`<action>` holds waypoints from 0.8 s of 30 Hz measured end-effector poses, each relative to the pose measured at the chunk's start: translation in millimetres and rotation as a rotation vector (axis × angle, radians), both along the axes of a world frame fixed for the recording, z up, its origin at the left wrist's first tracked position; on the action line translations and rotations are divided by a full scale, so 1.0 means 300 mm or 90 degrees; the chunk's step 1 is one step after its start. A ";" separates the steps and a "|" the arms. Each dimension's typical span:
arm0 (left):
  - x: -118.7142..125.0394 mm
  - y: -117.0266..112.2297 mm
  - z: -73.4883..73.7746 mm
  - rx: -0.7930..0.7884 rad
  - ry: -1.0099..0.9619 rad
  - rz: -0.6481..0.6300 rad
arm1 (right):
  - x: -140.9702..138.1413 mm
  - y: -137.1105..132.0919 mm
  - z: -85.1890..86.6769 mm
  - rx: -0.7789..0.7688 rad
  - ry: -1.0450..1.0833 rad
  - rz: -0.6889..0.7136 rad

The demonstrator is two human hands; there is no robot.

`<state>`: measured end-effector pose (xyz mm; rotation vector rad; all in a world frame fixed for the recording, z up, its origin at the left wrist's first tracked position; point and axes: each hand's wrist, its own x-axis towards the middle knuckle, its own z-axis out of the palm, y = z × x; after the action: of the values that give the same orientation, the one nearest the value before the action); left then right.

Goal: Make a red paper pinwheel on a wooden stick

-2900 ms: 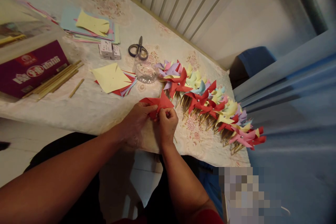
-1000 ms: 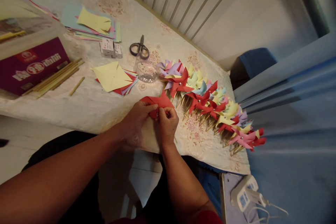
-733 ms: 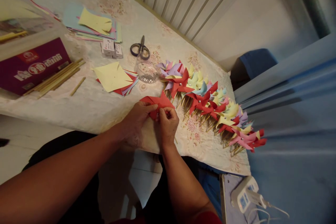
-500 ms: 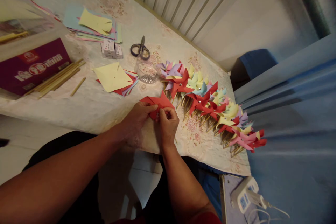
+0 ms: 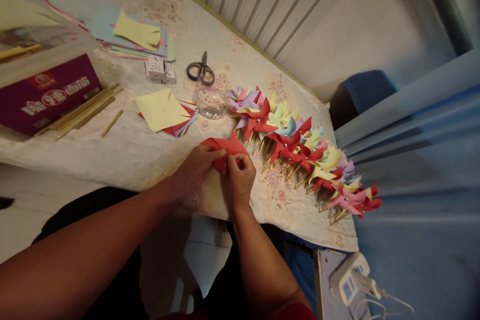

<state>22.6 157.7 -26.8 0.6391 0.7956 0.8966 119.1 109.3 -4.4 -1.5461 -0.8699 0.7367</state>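
Observation:
Between my two hands is a red paper pinwheel point(image 5: 231, 143), its blades partly folded over, held just above the near edge of the table. My left hand point(image 5: 200, 162) grips its left side, thumb pressed on the paper. My right hand point(image 5: 241, 172) pinches at the lower middle of the pinwheel; whatever small part lies under those fingertips is hidden. A clear round container point(image 5: 212, 105) with small metal pins stands just beyond. To its left lies a stack of slit paper squares point(image 5: 161, 110), a yellow one on top.
Finished pinwheels point(image 5: 288, 142) on sticks lie in a long row at right. Black scissors point(image 5: 201, 69), small white boxes point(image 5: 159, 69), coloured paper sheets point(image 5: 105, 25), wooden sticks point(image 5: 84, 112) and a purple box point(image 5: 48, 92) occupy the left and back. A power strip point(image 5: 350, 277) sits lower right.

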 end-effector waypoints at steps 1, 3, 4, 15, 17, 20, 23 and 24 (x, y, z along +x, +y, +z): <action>0.000 0.000 0.002 0.005 0.001 0.001 | 0.000 0.000 -0.001 -0.002 -0.001 0.000; 0.000 -0.001 0.005 0.014 0.003 0.004 | 0.001 0.000 -0.003 -0.005 -0.007 -0.001; 0.000 -0.002 0.006 0.015 0.006 0.003 | 0.002 0.001 -0.004 -0.006 -0.012 -0.001; 0.001 -0.011 0.029 -0.003 0.013 0.008 | 0.002 -0.001 0.001 -0.019 -0.023 -0.008; 0.002 -0.011 0.028 0.007 0.002 0.007 | 0.004 0.000 -0.002 -0.019 -0.015 -0.005; 0.004 -0.010 0.019 0.023 -0.003 0.000 | 0.009 0.002 -0.008 -0.024 -0.025 -0.001; 0.005 -0.007 0.012 0.039 0.003 -0.010 | 0.014 0.004 -0.015 -0.033 -0.046 -0.003; 0.005 -0.007 0.012 0.045 0.005 -0.012 | 0.015 0.004 -0.017 -0.035 -0.050 -0.003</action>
<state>24.1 155.6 -23.1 0.7114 0.7661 0.9090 123.7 110.6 -9.5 -1.6345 -0.9102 0.7042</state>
